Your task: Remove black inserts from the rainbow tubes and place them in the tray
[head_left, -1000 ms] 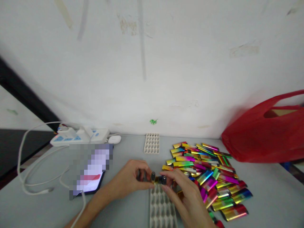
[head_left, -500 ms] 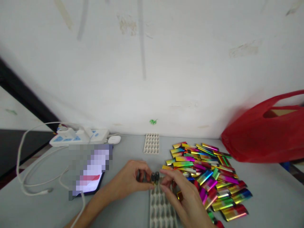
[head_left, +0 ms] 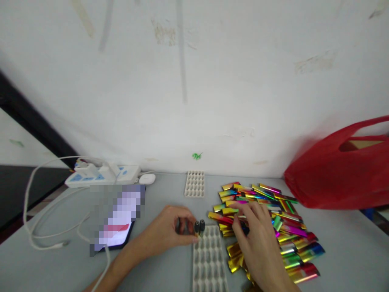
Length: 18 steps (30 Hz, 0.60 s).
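Observation:
A pale tray (head_left: 210, 256) with rows of oval cells lies before me, and two small black-topped pieces (head_left: 199, 225) stand upright at its far left corner. My left hand (head_left: 178, 227) is at that corner, thumb and fingers curled and closed against the nearer black-topped piece. To the right, my right hand (head_left: 255, 233) is over a pile of shiny metallic-coloured flat cases (head_left: 293, 231), like lighter cases in gold, red, green, blue and purple. Its fingers are bent and apart, with the fingertips at the pile's left part; I see nothing held in them.
A smaller pale tray (head_left: 195, 183) lies by the wall. On the left are a phone (head_left: 121, 221), a white power strip (head_left: 103, 174), loose white cables (head_left: 30, 194) and a small white case (head_left: 147, 179). A red bag (head_left: 337, 174) stands at the right.
My right hand has left the black-topped pieces and moved right over the pile of cases. My left hand stays at the tray's far corner.

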Tool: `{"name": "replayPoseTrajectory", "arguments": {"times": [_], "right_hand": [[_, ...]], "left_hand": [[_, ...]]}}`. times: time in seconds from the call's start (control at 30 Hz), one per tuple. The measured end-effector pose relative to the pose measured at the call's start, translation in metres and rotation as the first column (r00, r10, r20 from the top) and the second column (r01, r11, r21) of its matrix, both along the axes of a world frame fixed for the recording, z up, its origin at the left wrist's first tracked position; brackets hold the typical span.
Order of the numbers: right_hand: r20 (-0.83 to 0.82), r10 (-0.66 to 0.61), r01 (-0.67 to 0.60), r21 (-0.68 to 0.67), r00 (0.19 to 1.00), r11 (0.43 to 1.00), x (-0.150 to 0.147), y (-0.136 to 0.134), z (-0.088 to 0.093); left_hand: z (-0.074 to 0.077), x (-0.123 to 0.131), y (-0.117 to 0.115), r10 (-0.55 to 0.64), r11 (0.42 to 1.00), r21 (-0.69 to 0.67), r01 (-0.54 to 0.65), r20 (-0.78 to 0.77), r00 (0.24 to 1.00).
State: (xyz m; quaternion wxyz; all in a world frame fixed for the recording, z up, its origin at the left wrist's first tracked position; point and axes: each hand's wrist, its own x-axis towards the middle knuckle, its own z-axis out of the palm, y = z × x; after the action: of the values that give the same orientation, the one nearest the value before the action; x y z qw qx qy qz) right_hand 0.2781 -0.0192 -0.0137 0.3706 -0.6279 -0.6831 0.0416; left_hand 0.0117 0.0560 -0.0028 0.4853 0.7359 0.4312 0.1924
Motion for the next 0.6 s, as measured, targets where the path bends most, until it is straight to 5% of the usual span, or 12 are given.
{"name": "replayPoseTrajectory", "arguments": {"times": [0.2,0.6], "right_hand": [[0.208,-0.069,0.069,0.005,0.976,0.998,0.0058,0.0004,0.0019],[0.3,-0.124,0.114,0.05,0.946,0.992,0.0067,0.0014,-0.0054]], "left_hand": [[-0.0007,-0.0004,0.0001,-0.01,1.0,0.003,0.01,0.0,1.0],[-0.001,-0.001,0.001,-0.009,1.0,-0.019,0.01,0.008,1.0]]}}
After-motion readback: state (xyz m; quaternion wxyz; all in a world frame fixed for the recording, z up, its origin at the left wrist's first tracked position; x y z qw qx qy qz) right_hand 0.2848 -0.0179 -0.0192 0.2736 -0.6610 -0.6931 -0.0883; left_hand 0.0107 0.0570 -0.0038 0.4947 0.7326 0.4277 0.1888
